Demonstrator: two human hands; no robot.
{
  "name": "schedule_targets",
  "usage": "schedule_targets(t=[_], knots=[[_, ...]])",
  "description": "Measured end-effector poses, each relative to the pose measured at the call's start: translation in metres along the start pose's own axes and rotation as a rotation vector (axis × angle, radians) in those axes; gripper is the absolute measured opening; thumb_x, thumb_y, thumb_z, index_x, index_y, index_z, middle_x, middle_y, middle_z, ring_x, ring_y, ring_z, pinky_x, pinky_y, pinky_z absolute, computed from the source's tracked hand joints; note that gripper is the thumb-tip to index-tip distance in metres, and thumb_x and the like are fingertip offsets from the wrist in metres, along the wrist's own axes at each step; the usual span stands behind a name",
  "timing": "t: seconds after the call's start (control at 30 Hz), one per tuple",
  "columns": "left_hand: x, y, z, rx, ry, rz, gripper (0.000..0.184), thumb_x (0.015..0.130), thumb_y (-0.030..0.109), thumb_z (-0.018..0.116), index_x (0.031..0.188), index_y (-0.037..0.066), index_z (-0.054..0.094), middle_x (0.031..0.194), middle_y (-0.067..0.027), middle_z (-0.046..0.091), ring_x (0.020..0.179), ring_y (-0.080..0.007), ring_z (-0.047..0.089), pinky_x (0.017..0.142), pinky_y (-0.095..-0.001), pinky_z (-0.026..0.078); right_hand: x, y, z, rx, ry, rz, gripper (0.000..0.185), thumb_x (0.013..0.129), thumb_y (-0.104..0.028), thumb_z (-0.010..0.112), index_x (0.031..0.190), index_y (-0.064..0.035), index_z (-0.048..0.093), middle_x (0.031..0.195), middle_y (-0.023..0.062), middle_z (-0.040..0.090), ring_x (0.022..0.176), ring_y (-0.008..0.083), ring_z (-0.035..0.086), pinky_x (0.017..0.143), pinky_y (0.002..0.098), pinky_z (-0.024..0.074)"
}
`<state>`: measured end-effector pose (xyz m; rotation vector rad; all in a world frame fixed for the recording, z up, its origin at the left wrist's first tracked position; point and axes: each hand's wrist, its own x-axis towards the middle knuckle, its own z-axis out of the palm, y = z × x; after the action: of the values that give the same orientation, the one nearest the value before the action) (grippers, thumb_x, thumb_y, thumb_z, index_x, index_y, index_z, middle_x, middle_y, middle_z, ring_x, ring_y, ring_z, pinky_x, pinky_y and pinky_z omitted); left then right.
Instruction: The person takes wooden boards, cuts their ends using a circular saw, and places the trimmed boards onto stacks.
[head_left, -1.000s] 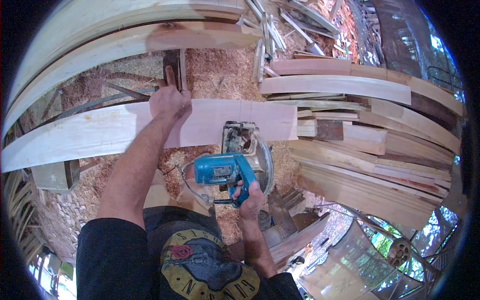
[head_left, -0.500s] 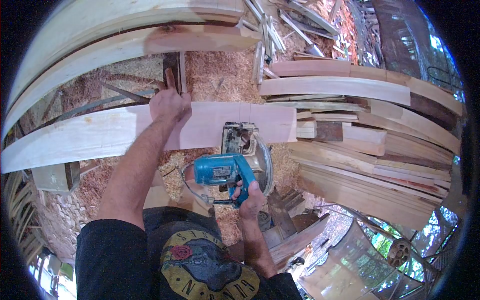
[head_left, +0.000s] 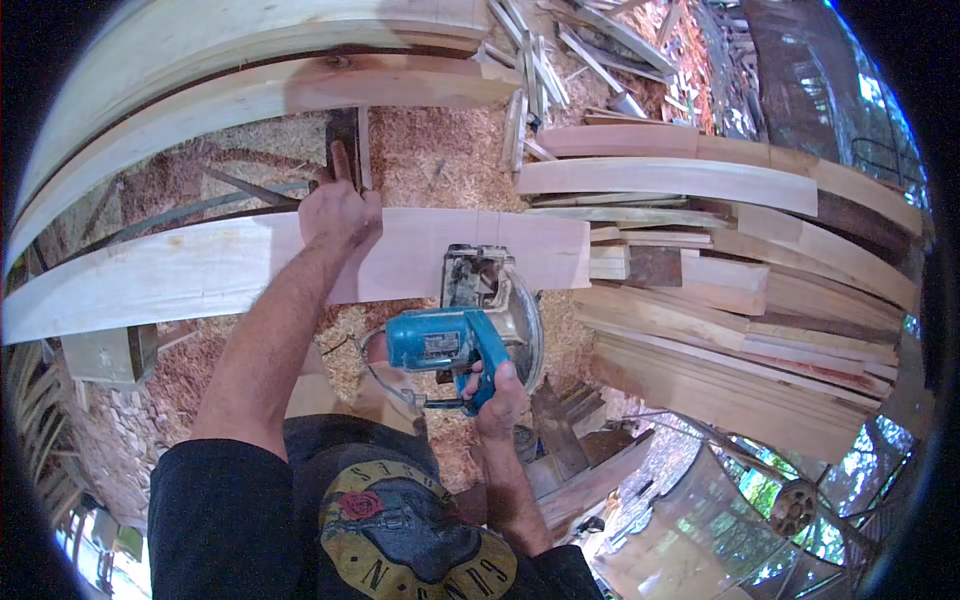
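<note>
A long pale wooden plank [head_left: 400, 250] lies across the view, with faint cross lines drawn near its right end. My left hand [head_left: 340, 212] rests on its far edge; the index finger stretches forward over a dark wooden block [head_left: 342, 135], while the other fingers appear curled over the edge and are partly hidden. In my right hand [head_left: 502, 400] is the rear handle of a teal circular saw [head_left: 435, 338]. The front of the saw's base plate sits over the plank's near edge, left of the marked lines. The blade is hidden by the guard.
Stacked boards [head_left: 720, 370] lie to the right. More long planks [head_left: 270, 85] run along the far side. Sawdust [head_left: 430, 150] covers the ground, and offcuts [head_left: 540, 60] are piled at the back. The saw's cord [head_left: 375, 375] loops near my body.
The view has shifted very slightly. Both hands, the saw and the plank keep the same positions relative to each other.
</note>
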<state>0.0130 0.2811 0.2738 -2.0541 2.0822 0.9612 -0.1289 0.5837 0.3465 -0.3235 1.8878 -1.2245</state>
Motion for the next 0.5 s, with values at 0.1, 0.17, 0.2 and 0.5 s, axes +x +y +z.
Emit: schedule_targets(t=[0.1,0.17,0.2,0.5], knots=[[0.009,-0.013,0.020,0.114,0.015,0.106,0.051,0.088,0.040,0.049,0.096,-0.004,0.073,0.101,-0.0242,0.072,0.102,-0.0367,0.069,0.096,-0.0428,0.052,-0.003,-0.001,0.000,0.000,-0.002,-0.004,0.059,0.100,-0.055,0.043,0.097,0.0008,0.061,0.064,0.0070,0.056,0.057,0.0173,0.055,0.057,0.0293,0.0446],[0.006,-0.011,0.016,0.059,-0.006,0.051,0.052,0.089,0.041,0.049,0.098,-0.004,0.072,0.101,-0.0245,0.072,0.101,-0.0365,0.069,0.095,-0.0427,0.052,-0.002,0.000,0.000,0.008,-0.006,-0.004,0.059,0.100,-0.056,0.043,0.097,0.0007,0.061,0.063,0.0071,0.056,0.057,0.0173,0.055,0.057,0.0292,0.0445],[0.001,-0.006,0.008,0.031,-0.017,0.023,0.052,0.089,0.041,0.049,0.098,-0.005,0.072,0.101,-0.0246,0.072,0.101,-0.0365,0.069,0.094,-0.0426,0.053,-0.002,0.000,0.000,0.015,-0.008,-0.005,0.059,0.100,-0.056,0.043,0.097,0.0008,0.061,0.063,0.0071,0.056,0.057,0.0173,0.055,0.057,0.0292,0.0447],[0.017,-0.025,0.043,0.104,0.133,0.137,0.044,0.089,0.039,0.051,0.082,0.003,0.074,0.089,-0.0229,0.073,0.091,-0.0389,0.072,0.085,-0.0449,0.057,-0.002,-0.002,0.000,0.012,0.006,0.015,0.060,0.100,-0.056,0.042,0.098,0.0011,0.061,0.063,0.0075,0.057,0.057,0.0177,0.055,0.057,0.0290,0.0443]])
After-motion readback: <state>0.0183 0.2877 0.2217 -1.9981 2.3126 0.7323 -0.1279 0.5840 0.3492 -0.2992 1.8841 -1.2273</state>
